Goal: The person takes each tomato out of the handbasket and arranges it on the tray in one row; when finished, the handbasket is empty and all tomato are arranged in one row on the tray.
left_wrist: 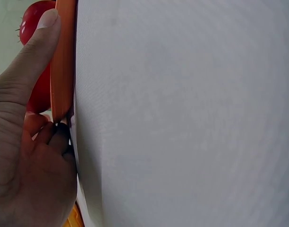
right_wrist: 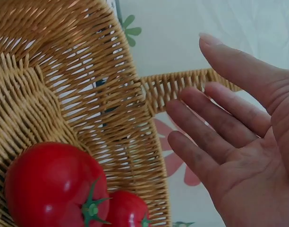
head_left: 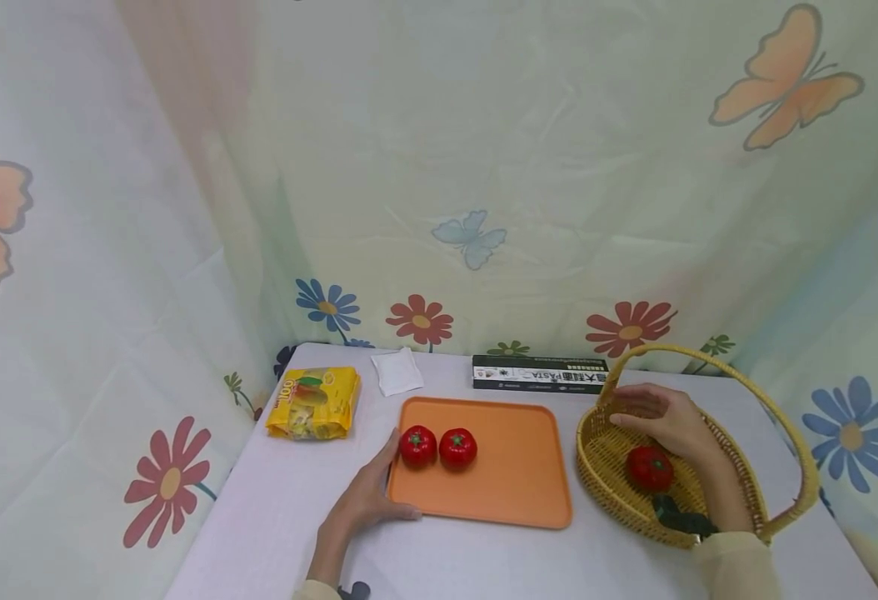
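Note:
My left hand [head_left: 367, 496] holds the near left corner of an orange tray [head_left: 514, 467], thumb along its front edge and fingers at its left side. Two red tomatoes [head_left: 418, 447] sit side by side on the tray's left half. In the left wrist view the thumb [left_wrist: 45, 40] lies against the tray's rim [left_wrist: 64, 61]. Over the wicker basket [head_left: 596, 479] is my right hand [head_left: 671, 421], its palm bare and its fingers loosely extended. Inside the basket lie a large red tomato [right_wrist: 52, 184] and a smaller-looking one [right_wrist: 128, 208], both with green stems.
A yellow snack packet [head_left: 315, 404] lies left of the tray, with a white sachet [head_left: 397, 372] behind it. A black-and-white pasta box [head_left: 540, 374] lies behind the tray. The basket's tall handle [head_left: 739, 379] arches over the right arm. Flower-printed cloth [head_left: 454, 167] hangs around the table.

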A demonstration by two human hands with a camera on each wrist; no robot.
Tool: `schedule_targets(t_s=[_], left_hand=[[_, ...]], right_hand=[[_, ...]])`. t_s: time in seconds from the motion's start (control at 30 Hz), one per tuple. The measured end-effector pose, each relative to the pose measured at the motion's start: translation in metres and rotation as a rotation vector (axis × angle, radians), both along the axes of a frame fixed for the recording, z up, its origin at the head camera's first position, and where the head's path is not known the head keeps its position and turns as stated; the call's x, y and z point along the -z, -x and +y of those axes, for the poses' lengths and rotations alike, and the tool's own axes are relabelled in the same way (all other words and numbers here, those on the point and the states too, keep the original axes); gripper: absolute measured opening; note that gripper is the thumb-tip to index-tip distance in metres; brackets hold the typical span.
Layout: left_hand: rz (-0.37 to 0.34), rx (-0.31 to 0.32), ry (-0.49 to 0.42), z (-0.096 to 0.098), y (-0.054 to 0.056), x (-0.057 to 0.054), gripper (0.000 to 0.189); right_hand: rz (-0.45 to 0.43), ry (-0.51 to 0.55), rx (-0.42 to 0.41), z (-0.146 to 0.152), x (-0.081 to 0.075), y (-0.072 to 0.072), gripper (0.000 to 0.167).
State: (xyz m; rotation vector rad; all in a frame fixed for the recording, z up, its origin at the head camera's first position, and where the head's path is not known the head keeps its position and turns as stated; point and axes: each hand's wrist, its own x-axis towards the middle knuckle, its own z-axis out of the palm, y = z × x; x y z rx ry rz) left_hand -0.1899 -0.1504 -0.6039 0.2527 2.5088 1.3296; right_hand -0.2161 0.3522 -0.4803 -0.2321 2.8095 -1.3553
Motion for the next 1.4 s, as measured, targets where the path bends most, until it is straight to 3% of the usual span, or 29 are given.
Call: schedule_targets(t_s=[0.17, 0.3, 0.47, 0.67, 0.8, 1.0, 1.4], left_hand=[[-0.001, -0.001, 0.011, 0.000, 0.000, 0.000, 0.138], [0.002, -0.001, 0.011, 0.000, 0.000, 0.000, 0.138], [-0.002, 0.001, -0.006, 0.001, -0.001, -0.001, 0.139], [0.006, 0.005, -0.003, 0.001, -0.001, 0.000, 0.139], [0.009, 0.006, 0.008, 0.000, 0.000, 0.000, 0.138], [0.013, 0.012, 0.003, 0.000, 0.001, 0.000, 0.137], [0.019, 0.015, -0.014, -0.002, 0.002, 0.002, 0.139]], right_hand=[[-0.041, -0.040, 0.070, 0.002, 0.003, 0.000, 0.069], [-0.059, -0.064, 0.192, 0.005, 0.007, 0.002, 0.073], [-0.050, -0.029, 0.355, 0.008, 0.014, 0.005, 0.067], [-0.004, -0.006, 0.465, 0.015, 0.023, 0.008, 0.055], [-0.039, -0.014, 0.530, 0.021, 0.023, 0.008, 0.055], [-0.084, -0.038, 0.559, 0.031, 0.025, 0.005, 0.057], [-0.115, -0.063, 0.527, 0.040, 0.033, 0.005, 0.058]])
